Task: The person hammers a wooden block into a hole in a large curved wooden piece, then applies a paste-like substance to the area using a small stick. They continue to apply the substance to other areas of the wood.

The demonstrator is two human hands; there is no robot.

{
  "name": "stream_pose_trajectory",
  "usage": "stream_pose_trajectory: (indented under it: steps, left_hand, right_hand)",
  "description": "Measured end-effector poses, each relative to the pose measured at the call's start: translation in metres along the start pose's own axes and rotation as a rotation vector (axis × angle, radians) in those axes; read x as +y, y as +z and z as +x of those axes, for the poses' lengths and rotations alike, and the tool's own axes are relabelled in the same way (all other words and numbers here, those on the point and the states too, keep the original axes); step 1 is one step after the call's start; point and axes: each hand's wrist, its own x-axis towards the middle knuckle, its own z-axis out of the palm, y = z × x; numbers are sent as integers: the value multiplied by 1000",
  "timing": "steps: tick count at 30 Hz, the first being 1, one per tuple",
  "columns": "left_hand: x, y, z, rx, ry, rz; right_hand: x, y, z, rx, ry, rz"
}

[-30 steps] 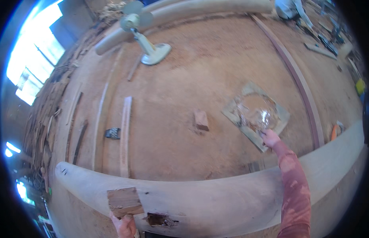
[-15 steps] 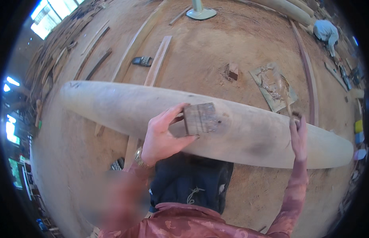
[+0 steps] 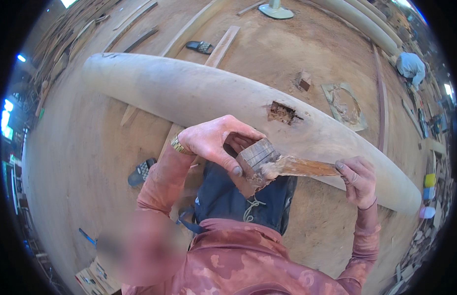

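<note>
My left hand (image 3: pixel 213 140) grips a squared wooden block (image 3: pixel 256 156) by its sides, held above my lap. From the right, my right hand (image 3: pixel 358 181) pinches the end of a flat wooden stick (image 3: pixel 312 167). The stick's other end, smeared with pale sticky paste (image 3: pixel 273 168), touches the block's face. Just beyond my hands lies a long, pale, smooth log (image 3: pixel 184 93), tapering toward its ends. A rough-edged rectangular hole (image 3: pixel 282 113) shows in its upper side. Farther right, a flat sheet (image 3: pixel 356 118) on the ground carries more brownish paste.
Another small wood block (image 3: pixel 304 80) sits on the ground past the log. Planks (image 3: pixel 223 46) lie beyond it, with one sandal (image 3: pixel 200 46) there and another (image 3: pixel 141 172) at my left. A person (image 3: pixel 410 66) crouches at the far right near more logs (image 3: pixel 353 19).
My left hand has brought the block down from over the log, and the hole now shows. My right hand has moved the stick from the paste sheet to the block.
</note>
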Motion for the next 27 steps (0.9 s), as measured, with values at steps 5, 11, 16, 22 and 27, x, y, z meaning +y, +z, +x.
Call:
stream_pose_trajectory:
  steps: [5, 11, 16, 22, 27]
  left_hand:
    - [0, 0, -18, -3, 16, -84]
    - [5, -6, -16, -34, 59, 35]
    - [9, -7, -3, -129, 18, 90]
    - [7, -10, 6, -128, -15, -136]
    - [-3, -14, 1, -72, -35, -191]
  right_hand:
    - [0, 4, 15, -44, -144, -103]
    - [7, -10, 14, -92, -102, -62]
    - [-4, -20, 25, -172, -11, -7]
    - [-14, -26, 38, -156, -125, -90]
    - [-13, -27, 40, -181, -188, -84]
